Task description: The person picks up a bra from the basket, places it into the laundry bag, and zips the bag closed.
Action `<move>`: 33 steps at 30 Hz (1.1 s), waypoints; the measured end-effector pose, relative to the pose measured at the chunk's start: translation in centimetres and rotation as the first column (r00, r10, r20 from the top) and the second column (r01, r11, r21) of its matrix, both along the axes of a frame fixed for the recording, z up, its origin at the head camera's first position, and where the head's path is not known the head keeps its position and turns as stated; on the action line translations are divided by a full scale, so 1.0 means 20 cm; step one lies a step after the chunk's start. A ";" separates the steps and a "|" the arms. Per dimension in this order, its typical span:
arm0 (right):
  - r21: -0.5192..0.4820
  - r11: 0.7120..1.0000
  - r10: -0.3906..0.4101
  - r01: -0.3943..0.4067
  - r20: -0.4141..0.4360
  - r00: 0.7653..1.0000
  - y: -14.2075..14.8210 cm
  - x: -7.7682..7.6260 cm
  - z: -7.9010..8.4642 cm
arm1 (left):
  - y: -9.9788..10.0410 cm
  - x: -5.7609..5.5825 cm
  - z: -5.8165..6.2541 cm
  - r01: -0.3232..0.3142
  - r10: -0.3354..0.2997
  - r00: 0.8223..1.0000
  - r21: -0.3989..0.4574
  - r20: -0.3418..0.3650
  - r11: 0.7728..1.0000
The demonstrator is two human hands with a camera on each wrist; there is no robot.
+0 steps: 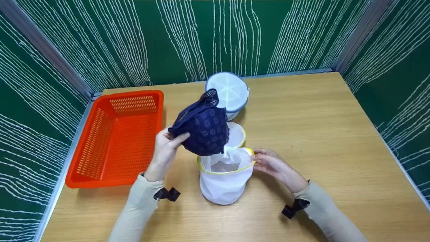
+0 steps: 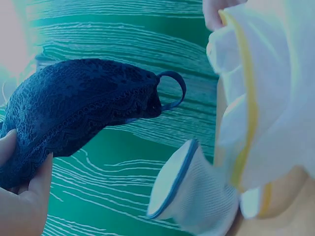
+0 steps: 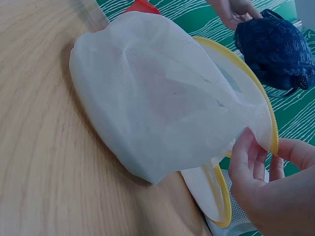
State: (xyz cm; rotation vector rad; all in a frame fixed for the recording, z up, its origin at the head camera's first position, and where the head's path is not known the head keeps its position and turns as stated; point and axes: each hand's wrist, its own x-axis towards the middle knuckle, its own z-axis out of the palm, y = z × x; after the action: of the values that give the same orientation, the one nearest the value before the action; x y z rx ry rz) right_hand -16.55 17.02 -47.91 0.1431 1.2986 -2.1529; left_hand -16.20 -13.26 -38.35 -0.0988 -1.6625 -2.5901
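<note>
A dark navy lace bra (image 1: 205,129), its cups folded together, is held up by my left hand (image 1: 166,148), thumb on the near side and fingers behind. It hangs above and just left of the mouth of a white mesh laundry bag (image 1: 223,188) with a yellow zipper edge. My right hand (image 1: 273,166) pinches the bag's rim on its right side, seen close in the right wrist view with thumb and fingers at the yellow zipper (image 3: 268,113). The bag's round lid (image 1: 238,134) is folded back behind the opening. In the left wrist view a thin strap loop (image 2: 173,91) sticks out from the bra.
An orange plastic basket (image 1: 112,183) stands on the left of the wooden table (image 1: 302,134). Behind the white bag is another mesh bag (image 1: 226,90) with a blue-grey zipper, its lid on top. Green panels with white streaks (image 1: 235,40) enclose the table's back and sides.
</note>
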 end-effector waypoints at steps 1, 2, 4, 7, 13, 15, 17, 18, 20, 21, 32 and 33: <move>0.002 1.000 -0.001 0.001 0.001 1.000 0.00 0.00 0.00 | 0.01 0.00 -0.01 0.013 -0.013 1.000 0.011 0.017 1.000; 0.005 1.000 -0.001 0.001 0.002 1.000 0.00 0.00 0.00 | 0.01 0.01 -0.03 0.025 -0.026 0.999 0.018 0.031 1.000; 0.002 1.000 0.002 -0.002 0.005 1.000 0.00 0.00 0.00 | 0.03 0.01 -0.05 0.052 -0.054 0.997 0.028 0.051 0.998; -0.007 1.000 0.003 -0.003 0.013 1.000 0.00 0.00 0.00 | 0.04 0.02 -0.09 0.091 -0.093 0.993 0.035 0.074 0.995; -0.011 1.000 0.005 -0.005 0.010 1.000 0.00 0.00 0.00 | 0.06 0.03 -0.17 0.152 -0.157 0.980 0.047 0.123 0.987; -0.016 1.000 0.002 -0.002 0.009 1.000 0.00 0.00 0.00 | 0.07 0.04 -0.19 0.171 -0.176 0.975 0.050 0.134 0.984; -0.024 1.000 -0.001 0.002 0.015 1.000 0.00 0.00 0.00 | 0.07 0.04 -0.20 0.192 -0.197 0.970 0.046 0.142 0.980; -0.029 1.000 -0.002 0.003 0.017 1.000 0.00 0.00 0.00 | 0.07 0.04 -0.21 0.205 -0.209 0.967 0.042 0.143 0.978; -0.036 0.999 0.000 0.001 0.018 1.000 0.00 0.01 0.00 | 0.07 0.04 -0.22 0.231 -0.233 0.962 0.029 0.143 0.973; -0.037 0.999 0.001 0.000 0.014 1.000 0.00 0.01 0.00 | 0.07 0.04 -0.23 0.244 -0.245 0.960 0.024 0.139 0.969; -0.033 0.999 -0.002 0.002 -0.005 1.000 0.01 0.02 0.01 | 0.05 0.04 -0.29 0.317 -0.313 0.948 -0.143 0.052 0.938; -0.035 0.999 -0.001 0.000 -0.007 1.000 0.01 0.02 0.01 | 0.05 0.04 -0.29 0.317 -0.313 0.948 -0.168 0.047 0.933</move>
State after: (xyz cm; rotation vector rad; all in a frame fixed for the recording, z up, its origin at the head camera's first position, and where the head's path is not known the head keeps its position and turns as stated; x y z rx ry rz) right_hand -16.16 17.20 -47.67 0.1220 1.2641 -2.1770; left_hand -15.34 -12.20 -44.16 -0.3817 -2.0290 -2.6588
